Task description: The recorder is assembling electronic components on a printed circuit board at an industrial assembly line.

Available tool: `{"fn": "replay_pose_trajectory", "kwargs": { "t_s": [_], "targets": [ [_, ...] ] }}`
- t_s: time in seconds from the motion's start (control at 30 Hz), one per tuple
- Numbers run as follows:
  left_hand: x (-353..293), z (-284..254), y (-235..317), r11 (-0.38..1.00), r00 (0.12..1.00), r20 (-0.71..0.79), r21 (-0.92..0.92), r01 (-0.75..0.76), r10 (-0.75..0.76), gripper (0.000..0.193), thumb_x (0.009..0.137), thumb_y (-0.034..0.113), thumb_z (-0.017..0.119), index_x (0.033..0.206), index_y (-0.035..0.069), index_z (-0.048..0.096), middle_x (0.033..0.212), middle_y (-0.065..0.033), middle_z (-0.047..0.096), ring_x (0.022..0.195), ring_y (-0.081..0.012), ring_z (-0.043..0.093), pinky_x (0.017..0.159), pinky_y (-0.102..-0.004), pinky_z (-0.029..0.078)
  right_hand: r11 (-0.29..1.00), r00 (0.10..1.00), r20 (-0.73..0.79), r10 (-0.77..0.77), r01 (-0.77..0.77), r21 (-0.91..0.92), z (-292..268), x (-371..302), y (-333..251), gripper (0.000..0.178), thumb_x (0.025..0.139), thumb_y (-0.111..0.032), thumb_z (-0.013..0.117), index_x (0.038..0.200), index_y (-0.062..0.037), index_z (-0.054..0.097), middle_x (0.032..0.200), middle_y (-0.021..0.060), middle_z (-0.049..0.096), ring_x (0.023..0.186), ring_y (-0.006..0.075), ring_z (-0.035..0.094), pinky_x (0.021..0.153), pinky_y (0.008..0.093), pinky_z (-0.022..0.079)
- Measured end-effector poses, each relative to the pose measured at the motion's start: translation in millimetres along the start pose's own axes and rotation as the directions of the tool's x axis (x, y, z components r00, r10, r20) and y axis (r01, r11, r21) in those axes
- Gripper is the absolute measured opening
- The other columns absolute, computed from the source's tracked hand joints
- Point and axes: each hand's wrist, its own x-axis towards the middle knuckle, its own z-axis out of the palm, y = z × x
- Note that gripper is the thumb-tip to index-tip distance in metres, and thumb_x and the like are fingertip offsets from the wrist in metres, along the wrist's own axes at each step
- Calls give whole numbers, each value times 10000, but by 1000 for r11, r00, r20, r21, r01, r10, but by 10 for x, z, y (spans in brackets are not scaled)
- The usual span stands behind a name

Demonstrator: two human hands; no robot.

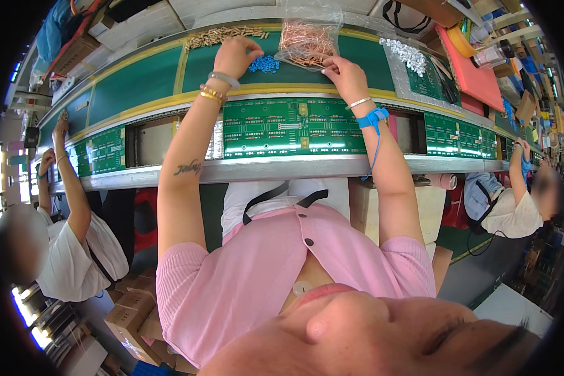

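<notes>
In the head view, the person is reaching both arms forward across a green circuit board (292,127) lying in the conveyor channel, its long axis running left to right.

The left hand (234,55) is resting on the green bench mat (144,84) with fingers curled down; whether it is pinching anything I cannot tell. It is lying between a heap of brass-coloured parts (222,36) just beyond it and a small pile of blue parts (265,64) just to its right, almost touching. The blue pile is sitting between the two hands, nearer the left one.

The right hand (344,75) is lying at the lower right corner of a clear plastic bag (307,39) of copper-coloured wire parts, with the fingertips closing on the bag's edge or on parts at its mouth; the exact grip is too small to make out. The bag is lying just left of and beyond this hand. A blue wrist strap (373,117) with a hanging cord is circling the right wrist.

Further right, a clear bag of white parts (409,55) is lying on the mat, with a red foam sheet (473,75) beyond it. More green boards are sitting along the channel to both sides, where co-workers in white are working. Cardboard boxes (131,316) are stacked on the floor at lower left.
</notes>
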Motion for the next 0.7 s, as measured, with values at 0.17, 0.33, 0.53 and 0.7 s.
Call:
{"fn": "replay_pose_trajectory", "kwargs": {
  "t_s": [0.17,0.33,0.53,0.7],
  "targets": [
    [-334,-47,56,999,998,60,-50,22,-19,113,678,193,706,754,112,684,785,-48,604,827,-241,537,728,-357,461,937,964,-151,-219,164,-307,-54,-38,-114,74,752,-132,625,814,-93,627,801,41,606,755,240,574,645,342,465],
    [-386,-56,-21,999,997,76,-49,19,-16,117,689,181,699,770,100,675,800,-48,601,830,-236,540,732,-354,460,906,901,-109,-421,412,-93,-114,-326,-348,70,728,-90,637,795,-86,616,806,34,573,800,239,530,673,349,442],
    [-357,-128,-40,998,983,176,-32,63,-57,136,695,179,698,796,101,653,782,-48,589,822,-227,539,719,-346,452,910,906,99,-410,414,-14,86,-759,-412,85,706,-93,647,788,-96,623,738,37,516,752,232,501,658,337,432],
    [-415,-172,3,976,987,1,-148,160,-161,142,782,205,628,850,80,622,765,-58,656,661,-219,624,601,-317,485,889,876,175,-449,457,-6,188,-826,-478,79,701,-112,642,770,-93,609,752,32,520,784,234,503,659,349,446]
  ]
}}
